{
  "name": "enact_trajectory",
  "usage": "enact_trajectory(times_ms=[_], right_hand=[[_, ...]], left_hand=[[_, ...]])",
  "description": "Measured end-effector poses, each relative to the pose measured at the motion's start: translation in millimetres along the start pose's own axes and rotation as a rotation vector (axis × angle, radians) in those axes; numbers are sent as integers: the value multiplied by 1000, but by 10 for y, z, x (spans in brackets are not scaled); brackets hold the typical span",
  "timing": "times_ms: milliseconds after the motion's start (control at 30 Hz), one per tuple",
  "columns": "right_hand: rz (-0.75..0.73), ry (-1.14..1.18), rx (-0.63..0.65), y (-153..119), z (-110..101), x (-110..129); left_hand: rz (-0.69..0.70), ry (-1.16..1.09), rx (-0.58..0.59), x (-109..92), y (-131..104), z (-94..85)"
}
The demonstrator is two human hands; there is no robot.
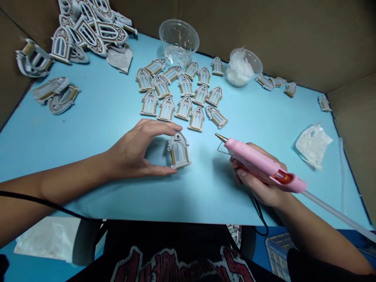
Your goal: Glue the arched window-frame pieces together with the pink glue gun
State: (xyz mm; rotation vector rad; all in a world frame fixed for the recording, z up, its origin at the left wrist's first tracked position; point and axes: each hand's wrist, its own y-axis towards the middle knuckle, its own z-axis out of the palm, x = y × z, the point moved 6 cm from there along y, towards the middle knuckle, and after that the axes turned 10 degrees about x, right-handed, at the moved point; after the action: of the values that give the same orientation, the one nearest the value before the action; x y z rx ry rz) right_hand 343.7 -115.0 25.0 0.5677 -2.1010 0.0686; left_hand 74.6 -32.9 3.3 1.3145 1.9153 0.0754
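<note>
My left hand holds one window piece, left of my glue gun; behind it lie more pieces, then a tub.

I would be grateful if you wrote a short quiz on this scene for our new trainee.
1. Which hand holds the glue gun?
2. True or false: the nozzle is apart from the window in the left hand.
3. How many clear tubs stand on the table? A) one B) two C) five

Key:
1. The right hand.
2. True.
3. B.
</note>
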Motion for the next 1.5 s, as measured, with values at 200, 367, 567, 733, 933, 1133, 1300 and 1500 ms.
enact_trajectory(times_ms=[200, 367, 567, 733, 933, 1133, 1300, 1500], right_hand=[[0, -24, 98, 88, 84, 106], [-45, -37, 92, 106, 142, 150], [-3, 31, 29, 80, 133, 127], [96, 131, 8, 64, 98, 108], [98, 167, 49, 82, 94, 122], [105, 150, 54, 63, 169, 18], [12, 83, 89, 67, 210, 63], [-44, 40, 31, 36, 79, 191]], left_hand=[[-21, -25, -7, 14, 9, 16], [20, -7, -20, -12, -18, 62], [-42, -153, -25, -147, 48, 146], [-114, -204, 35, -263, 296, 220], [-68, -44, 45, -221, 368, 242], [36, 14, -34, -242, 252, 216], [23, 35, -26, -312, 303, 224], [33, -4, -57, -330, 310, 233]])
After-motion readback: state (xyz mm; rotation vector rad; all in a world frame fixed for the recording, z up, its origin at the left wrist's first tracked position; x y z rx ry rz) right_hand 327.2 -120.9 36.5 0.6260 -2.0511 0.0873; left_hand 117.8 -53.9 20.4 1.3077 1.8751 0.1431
